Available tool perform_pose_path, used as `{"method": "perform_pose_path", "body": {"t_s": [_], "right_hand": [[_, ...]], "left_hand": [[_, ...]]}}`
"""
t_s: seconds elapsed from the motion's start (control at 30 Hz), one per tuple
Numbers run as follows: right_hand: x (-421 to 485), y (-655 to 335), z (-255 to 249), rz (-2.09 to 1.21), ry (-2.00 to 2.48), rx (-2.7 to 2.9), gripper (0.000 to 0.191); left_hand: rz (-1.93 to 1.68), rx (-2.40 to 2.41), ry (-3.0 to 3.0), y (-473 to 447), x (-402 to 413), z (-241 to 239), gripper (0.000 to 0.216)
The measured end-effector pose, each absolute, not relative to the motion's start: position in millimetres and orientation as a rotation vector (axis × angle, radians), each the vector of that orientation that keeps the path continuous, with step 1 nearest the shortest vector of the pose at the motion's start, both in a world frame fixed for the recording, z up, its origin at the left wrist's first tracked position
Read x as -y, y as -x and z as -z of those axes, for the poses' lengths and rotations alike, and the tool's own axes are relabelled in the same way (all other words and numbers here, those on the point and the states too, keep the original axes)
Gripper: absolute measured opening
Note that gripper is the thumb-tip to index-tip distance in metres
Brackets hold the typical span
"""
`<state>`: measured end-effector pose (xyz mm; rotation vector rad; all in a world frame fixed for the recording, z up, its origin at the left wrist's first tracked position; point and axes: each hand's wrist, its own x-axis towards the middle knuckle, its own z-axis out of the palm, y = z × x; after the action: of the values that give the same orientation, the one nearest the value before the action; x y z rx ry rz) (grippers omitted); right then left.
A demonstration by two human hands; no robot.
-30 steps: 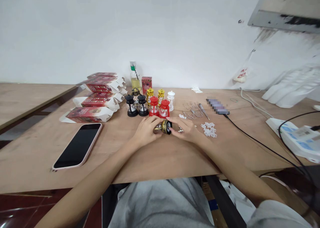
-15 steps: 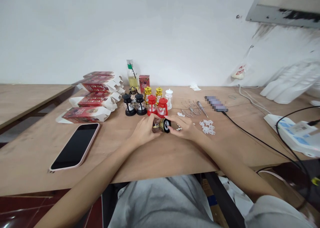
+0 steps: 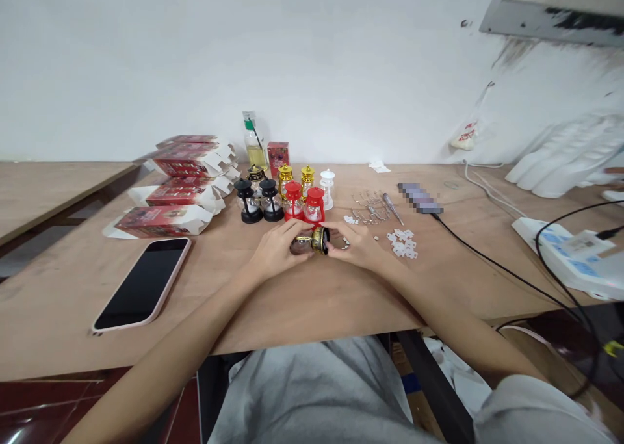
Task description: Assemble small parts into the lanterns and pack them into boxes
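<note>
Phone (image 3: pixel 142 287) is laid flat on the table (image 3: pixel 312 307), left of the left forearm. Black-gold lantern (image 3: pixel 302 242) is held sideways between the hands, base to the right: body grasped by left hand (image 3: pixel 273 249), base touched by right hand (image 3: pixel 359 246); can't tell if anything is pinched there. White tabs (image 3: pixel 403 244) are scattered to the right, screwdriver (image 3: pixel 390 205) beyond. Red lanterns (image 3: pixel 293 192) and black lanterns (image 3: pixel 249 203) are stood upright ahead; bottle (image 3: pixel 256 155) is placed by the wall (image 3: pixel 312 60).
</note>
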<state>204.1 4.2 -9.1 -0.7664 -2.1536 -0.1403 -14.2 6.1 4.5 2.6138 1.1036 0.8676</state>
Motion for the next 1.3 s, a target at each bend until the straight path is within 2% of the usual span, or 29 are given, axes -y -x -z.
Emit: {"method": "perform_pose_path", "body": {"t_s": [0.5, 0.6, 0.77, 0.93, 1.13, 1.3], "right_hand": [[-5.3, -200.0, 19.9, 0.221, 0.795, 2.151, 0.038], [-7.1, -201.2, 20.5, 0.190, 0.822, 2.127, 0.033], [-8.3, -197.6, 22.1, -0.124, 0.914, 2.031, 0.031], [-8.7, -188.7, 30.4, -0.467, 1.151, 1.876, 0.035], [-12.3, -188.1, 33.8, -0.543, 1.195, 1.928, 0.032], [-13.4, -188.5, 31.9, -0.621, 1.246, 1.824, 0.028]], "left_hand": [[-0.891, -1.066, -2.520, 13.8, -10.9, 4.1, 0.042], [-0.888, -1.066, -2.522, 13.1, -11.1, 4.9, 0.043], [-0.835, -1.200, -2.544, 11.1, -9.2, 3.7, 0.046], [-0.688, -1.542, -2.644, 9.5, -8.0, 2.4, 0.052], [-0.606, -1.475, -3.092, 10.2, -10.0, 0.1, 0.028], [-0.795, -1.377, -3.349, 9.3, -8.2, -0.9, 0.030]]}}
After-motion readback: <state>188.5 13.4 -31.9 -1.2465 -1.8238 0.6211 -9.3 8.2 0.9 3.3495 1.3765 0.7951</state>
